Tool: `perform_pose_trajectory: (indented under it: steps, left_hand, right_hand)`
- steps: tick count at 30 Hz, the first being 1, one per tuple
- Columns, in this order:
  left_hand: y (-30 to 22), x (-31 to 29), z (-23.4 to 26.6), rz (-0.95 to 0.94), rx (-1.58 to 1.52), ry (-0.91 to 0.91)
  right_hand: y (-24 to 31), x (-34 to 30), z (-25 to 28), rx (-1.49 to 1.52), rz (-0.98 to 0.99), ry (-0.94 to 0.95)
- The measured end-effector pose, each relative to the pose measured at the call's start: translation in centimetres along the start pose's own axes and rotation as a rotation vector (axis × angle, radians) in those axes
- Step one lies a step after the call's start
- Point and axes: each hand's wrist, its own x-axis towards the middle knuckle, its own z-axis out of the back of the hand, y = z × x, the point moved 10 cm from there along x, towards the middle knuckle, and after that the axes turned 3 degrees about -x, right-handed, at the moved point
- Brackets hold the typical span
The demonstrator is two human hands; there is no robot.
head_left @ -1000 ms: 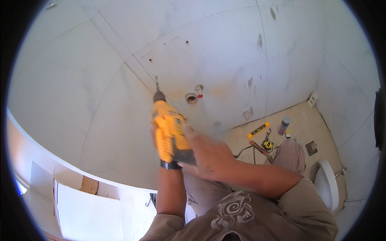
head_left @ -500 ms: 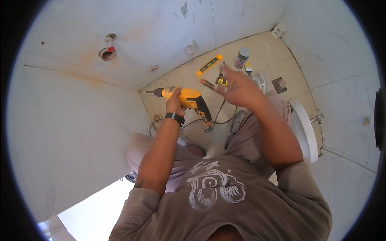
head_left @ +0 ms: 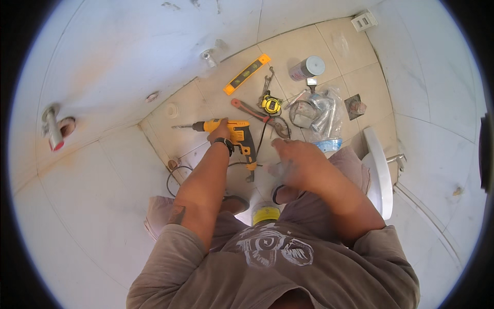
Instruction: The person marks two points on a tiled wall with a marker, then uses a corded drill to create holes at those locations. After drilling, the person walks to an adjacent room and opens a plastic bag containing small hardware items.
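A yellow and black power drill (head_left: 240, 133) is in my left hand (head_left: 218, 132), which wraps round its body behind the chuck. Its long bit points left, toward the wall. My right hand (head_left: 297, 160) hovers empty-looking right of the drill handle, its fingers smeared by motion. Just beyond it on the tiles lie red-handled pliers (head_left: 250, 110), their jaws near my fingertips. Beside the pliers are a yellow and black tape measure (head_left: 271, 104) and a small wrench (head_left: 268, 80). A yellow spirit level (head_left: 247, 75) lies farther off.
A spray can (head_left: 307, 68), a paintbrush (head_left: 312, 84) and a clear plastic bag (head_left: 329, 113) with metal parts lie at the right. A white toilet bowl (head_left: 378, 175) stands near my right knee. A pipe (head_left: 53, 129) juts from the left wall. The black cord (head_left: 172, 177) loops on the floor.
My right hand has drawn back from above the tools toward my body, uncovering the pliers and tape measure. My left hand keeps hold of the drill. The view has shifted.
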Motion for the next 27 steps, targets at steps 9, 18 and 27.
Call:
perform_pose_trajectory:
  steps: [9, 18, 27]
  left_hand:
    - [-0.9, -0.8, 1.6, 0.087, 0.065, -0.218]
    - [-0.5, -2.0, 3.9, 0.193, 0.048, 0.234]
    - [-5.5, -32.3, 16.6, -0.458, 0.907, 0.527]
  right_hand:
    - [-2.1, 0.0, 1.2, 0.091, -0.02, 0.012]
    - [-5.2, -3.1, -3.5, 0.118, -0.185, 0.13]
    - [1.7, -8.5, -3.8, 0.353, -0.082, -0.076]
